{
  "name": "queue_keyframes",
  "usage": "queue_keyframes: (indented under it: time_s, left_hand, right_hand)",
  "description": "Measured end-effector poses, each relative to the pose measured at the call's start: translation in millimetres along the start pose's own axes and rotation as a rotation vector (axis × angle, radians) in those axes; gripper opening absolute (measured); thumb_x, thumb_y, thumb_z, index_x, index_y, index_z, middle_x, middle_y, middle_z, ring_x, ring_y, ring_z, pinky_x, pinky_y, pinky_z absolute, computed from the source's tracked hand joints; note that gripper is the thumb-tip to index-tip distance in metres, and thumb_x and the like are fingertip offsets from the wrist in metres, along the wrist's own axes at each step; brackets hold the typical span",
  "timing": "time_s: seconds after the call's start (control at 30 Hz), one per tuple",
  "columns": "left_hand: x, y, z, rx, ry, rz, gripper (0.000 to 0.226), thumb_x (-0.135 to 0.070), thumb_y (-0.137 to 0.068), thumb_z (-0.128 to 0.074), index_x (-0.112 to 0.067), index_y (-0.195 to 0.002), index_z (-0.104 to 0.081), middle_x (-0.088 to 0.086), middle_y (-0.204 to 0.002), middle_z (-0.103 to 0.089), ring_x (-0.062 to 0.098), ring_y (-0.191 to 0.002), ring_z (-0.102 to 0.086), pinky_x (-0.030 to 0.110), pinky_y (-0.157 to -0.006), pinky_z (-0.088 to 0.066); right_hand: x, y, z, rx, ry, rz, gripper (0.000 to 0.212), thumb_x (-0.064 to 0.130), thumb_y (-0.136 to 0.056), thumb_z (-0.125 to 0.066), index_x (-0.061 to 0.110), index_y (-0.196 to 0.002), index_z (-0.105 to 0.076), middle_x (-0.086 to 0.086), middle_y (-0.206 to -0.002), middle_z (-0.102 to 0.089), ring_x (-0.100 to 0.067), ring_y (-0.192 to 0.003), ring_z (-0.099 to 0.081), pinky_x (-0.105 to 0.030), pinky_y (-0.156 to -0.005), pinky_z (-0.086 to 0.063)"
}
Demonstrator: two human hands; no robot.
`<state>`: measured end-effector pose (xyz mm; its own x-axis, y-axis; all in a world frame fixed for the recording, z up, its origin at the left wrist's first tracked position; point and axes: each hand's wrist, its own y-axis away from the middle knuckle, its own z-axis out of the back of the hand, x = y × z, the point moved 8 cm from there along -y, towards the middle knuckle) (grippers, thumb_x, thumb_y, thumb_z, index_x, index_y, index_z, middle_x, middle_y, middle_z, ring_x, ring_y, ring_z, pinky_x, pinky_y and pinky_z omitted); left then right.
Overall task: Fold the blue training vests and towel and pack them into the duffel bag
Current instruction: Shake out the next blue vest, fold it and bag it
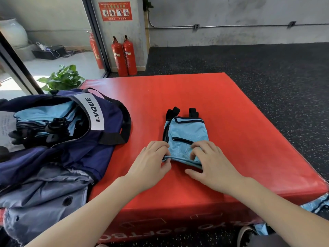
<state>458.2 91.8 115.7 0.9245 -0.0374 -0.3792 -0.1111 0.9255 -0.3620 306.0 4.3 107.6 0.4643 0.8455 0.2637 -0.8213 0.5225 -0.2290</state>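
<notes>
Now the folded vest point(185, 134) lies on the red box point(231, 122), left hand point(151, 161) pinching its near-left edge, right hand point(210, 161) curled fingers pressing its near-right corner; bag point(110, 122) beside reads "LVQUE".

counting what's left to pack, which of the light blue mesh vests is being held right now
The folded light blue mesh vest on the red mat; both hands pinch its near edge. The others lie stacked in the navy duffel bag, untouched.
</notes>
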Motion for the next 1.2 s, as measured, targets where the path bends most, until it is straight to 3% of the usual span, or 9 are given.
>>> queue_keyframes:
  time_s: [0.2, 0.37, 0.47, 0.7, 0.8, 0.9, 1.0, 1.1, 1.2]
  left_hand:
    - [-8.3, 0.2, 6.7, -0.001, 0.109, 0.042, 0.017, -0.035, -0.089, -0.046, -0.023, -0.097, -0.056, -0.012, -0.11, -0.063, 0.005, -0.11, -0.053, 0.01, -0.096, -0.028]
    - [-26.2, 2.1, 20.5, -0.035, 0.28, 0.107, 0.005, -0.022, -0.094, -0.056, -0.024, -0.093, -0.051, -0.001, -0.065, -0.055, 0.012, -0.065, -0.046, 0.016, -0.061, -0.036]
    - [-28.8, 1.0, 22.3, -0.062, 0.443, 0.175, 0.008, -0.016, -0.094, -0.057, -0.024, -0.092, -0.055, 0.004, -0.064, -0.054, 0.019, -0.055, -0.046, 0.032, -0.054, -0.038]
    - [-13.2, -7.6, 11.0, -0.11, 0.545, 0.352, 0.009, -0.025, -0.094, -0.064, -0.031, -0.1, -0.061, -0.006, -0.058, -0.049, 0.006, -0.054, -0.042, 0.021, -0.054, -0.036]
    - [1.5, -10.8, 0.7, -0.11, 0.558, 0.424, 0.015, -0.025, -0.092, -0.068, -0.032, -0.104, -0.062, -0.01, -0.064, -0.056, 0.004, -0.056, -0.047, 0.018, -0.058, -0.039]
    - [9.8, -13.3, -5.3, -0.09, 0.475, 0.445, 0.015, -0.028, -0.092, -0.069, -0.03, -0.106, -0.064, -0.006, -0.072, -0.061, 0.006, -0.058, -0.052, 0.016, -0.058, -0.041]
    - [16.6, -15.5, -10.7, -0.029, 0.31, 0.455, 0.014, -0.034, -0.092, -0.067, -0.031, -0.104, -0.063, -0.007, -0.076, -0.061, 0.008, -0.066, -0.057, 0.031, -0.066, -0.051]
    - [9.3, -20.4, -2.7, -0.071, 0.08, 0.346, 0.026, -0.033, -0.09, -0.068, -0.031, -0.115, -0.061, -0.011, -0.098, -0.059, 0.014, -0.085, -0.06, 0.04, -0.076, -0.052]
    - [-21.3, -30.1, 4.7, -0.168, -0.121, 0.022, 0.033, -0.009, -0.083, -0.071, -0.021, -0.113, -0.067, -0.003, -0.111, -0.061, 0.023, -0.102, -0.057, 0.039, -0.08, -0.048]
  right_hand:
    - [-11.2, 4.8, 19.3, 0.051, -0.107, -0.121, 0.017, 0.047, -0.073, -0.051, 0.034, -0.083, -0.045, 0.012, -0.103, -0.063, -0.014, -0.089, -0.06, -0.033, -0.079, -0.045]
    - [-20.7, 6.1, 37.5, 0.103, -0.453, -0.241, 0.019, 0.047, -0.064, -0.053, 0.032, -0.074, -0.051, -0.006, -0.069, -0.065, -0.017, -0.053, -0.048, -0.038, -0.056, -0.043]
    - [-21.3, 4.2, 46.2, 0.107, -0.596, -0.258, 0.019, 0.044, -0.063, -0.052, 0.026, -0.071, -0.054, -0.012, -0.068, -0.057, -0.015, -0.057, -0.042, -0.033, -0.055, -0.034]
    - [-48.3, -3.4, 36.6, 0.096, -0.551, -0.431, 0.007, 0.023, -0.086, -0.067, 0.022, -0.079, -0.067, -0.001, -0.068, -0.066, -0.008, -0.056, -0.049, -0.03, -0.059, -0.04]
    - [-59.4, -3.6, 33.8, 0.044, -0.469, -0.472, 0.009, 0.03, -0.085, -0.073, 0.027, -0.08, -0.067, 0.006, -0.074, -0.07, -0.01, -0.064, -0.061, -0.022, -0.058, -0.045]
    - [-66.8, -4.4, 31.9, 0.026, -0.341, -0.47, 0.016, 0.044, -0.086, -0.073, 0.033, -0.08, -0.064, 0.012, -0.081, -0.066, -0.008, -0.074, -0.061, -0.032, -0.066, -0.048]
    - [-71.7, -4.0, 27.9, 0.053, -0.239, -0.487, 0.023, 0.055, -0.087, -0.069, 0.034, -0.081, -0.06, 0.014, -0.084, -0.065, -0.008, -0.073, -0.059, -0.032, -0.06, -0.04]
    - [-76.0, -4.0, 25.9, 0.076, -0.132, -0.516, 0.033, 0.065, -0.086, -0.062, 0.033, -0.082, -0.057, 0.014, -0.086, -0.063, -0.015, -0.083, -0.06, -0.034, -0.064, -0.042]
    - [-76.0, -4.2, 24.1, 0.09, -0.078, -0.541, 0.038, 0.068, -0.087, -0.058, 0.031, -0.082, -0.055, 0.012, -0.085, -0.063, -0.019, -0.084, -0.061, -0.035, -0.064, -0.041]
